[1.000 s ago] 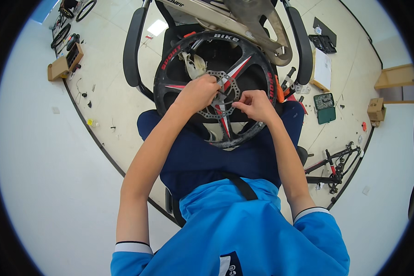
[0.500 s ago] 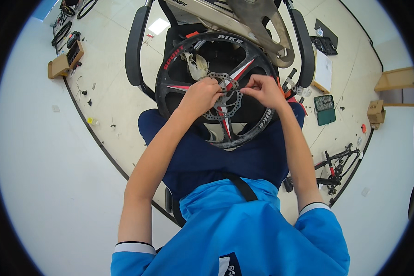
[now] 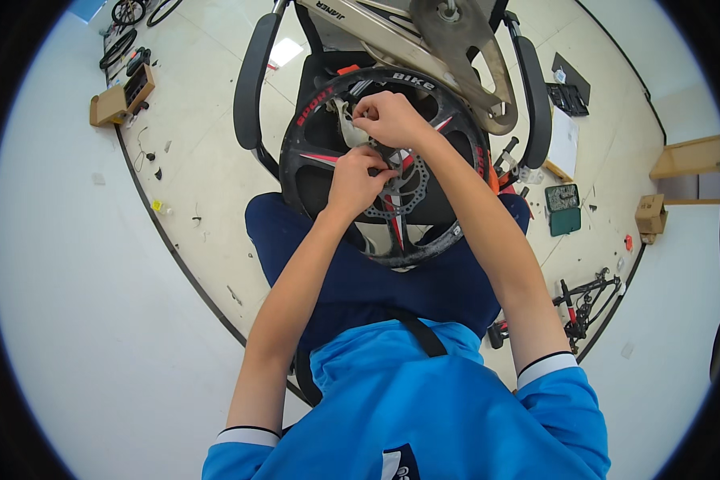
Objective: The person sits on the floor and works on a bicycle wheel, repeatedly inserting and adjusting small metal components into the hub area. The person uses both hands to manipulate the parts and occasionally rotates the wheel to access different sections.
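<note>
A black bicycle wheel (image 3: 290, 172) with red and white spokes lies across the chair seat and my thighs. Its silver brake disc (image 3: 412, 200) faces up at the hub. My left hand (image 3: 355, 182) is closed over the disc's left side, fingertips pinched near the hub. Something small and dark shows at those fingertips, too small to name. Above it, my right hand (image 3: 392, 120) has crossed to the hub's upper left, fingers curled in a pinch beside a crumpled whitish cloth (image 3: 349, 128). What the right fingers hold, if anything, is hidden.
A pale bicycle frame (image 3: 376, 30) rests beyond the wheel, between the chair's armrests (image 3: 254, 84). On the floor at right are a green case (image 3: 566, 222), a white board (image 3: 562, 140) and a black bike frame (image 3: 576, 308). An opened cardboard box (image 3: 108, 106) stands far left.
My right hand has moved from the disc's right side up and left, toward the cloth. The left hand stays near the hub, slightly lower. The thin dark piece between both hands is no longer visible there.
</note>
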Motion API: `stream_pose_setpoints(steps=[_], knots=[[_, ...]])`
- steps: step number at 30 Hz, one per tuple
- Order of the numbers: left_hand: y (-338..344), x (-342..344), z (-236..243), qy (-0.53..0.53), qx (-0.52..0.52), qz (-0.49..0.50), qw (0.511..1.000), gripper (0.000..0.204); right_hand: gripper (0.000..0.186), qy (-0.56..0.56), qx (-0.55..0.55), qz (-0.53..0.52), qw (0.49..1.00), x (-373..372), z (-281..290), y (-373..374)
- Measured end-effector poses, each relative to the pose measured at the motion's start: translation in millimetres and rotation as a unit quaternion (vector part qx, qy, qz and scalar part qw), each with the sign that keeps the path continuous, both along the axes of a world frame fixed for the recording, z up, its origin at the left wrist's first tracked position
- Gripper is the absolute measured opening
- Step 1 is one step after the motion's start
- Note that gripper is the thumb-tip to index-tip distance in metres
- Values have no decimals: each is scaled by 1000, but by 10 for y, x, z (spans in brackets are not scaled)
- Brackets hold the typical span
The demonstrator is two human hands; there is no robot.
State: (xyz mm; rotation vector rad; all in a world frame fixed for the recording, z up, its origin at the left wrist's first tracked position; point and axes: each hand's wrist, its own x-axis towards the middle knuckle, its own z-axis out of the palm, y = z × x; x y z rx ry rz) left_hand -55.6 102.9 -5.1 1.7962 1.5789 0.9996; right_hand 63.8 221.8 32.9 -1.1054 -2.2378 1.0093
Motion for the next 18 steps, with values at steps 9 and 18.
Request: stream_pose_setpoints(steps=[9,18], knots=[[-117,-287,86,-11,65,27,997,14,19,151,-179,-86,968,567,267,-328],[-64,-311,-10,42,90,-83,992,11,13,198,-228,-215,929,910,-218,-1490]])
